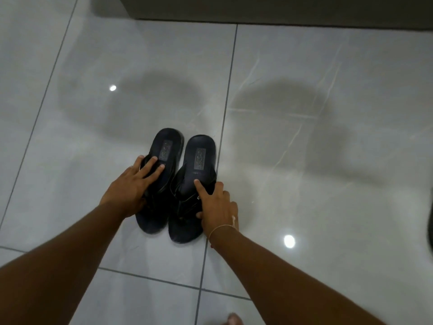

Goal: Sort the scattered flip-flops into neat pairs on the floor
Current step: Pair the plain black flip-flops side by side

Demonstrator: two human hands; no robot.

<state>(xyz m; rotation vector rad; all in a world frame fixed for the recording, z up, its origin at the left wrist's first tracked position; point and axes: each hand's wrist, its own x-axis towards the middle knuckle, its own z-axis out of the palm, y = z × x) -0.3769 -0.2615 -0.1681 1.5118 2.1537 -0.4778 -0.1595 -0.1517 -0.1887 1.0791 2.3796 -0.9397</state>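
Observation:
Two black flip-flops lie side by side on the glossy grey tile floor, heels pointing away from me. My left hand [131, 186] wraps the strap area of the left flip-flop [167, 146], fingers spread over its sole. On the right flip-flop [200, 153], my right hand [219, 207] holds the strap side, with the index finger pressed on the footbed and the thumb at the strap. A thin thread bracelet circles my right wrist. The two sandals nearly touch along their inner edges.
A dark wall base or cabinet [257, 8] runs along the top. A dark object [430, 231] is cut off by the right edge. A toe [234, 319] shows at the bottom. Light reflections and shadows mark the tiles.

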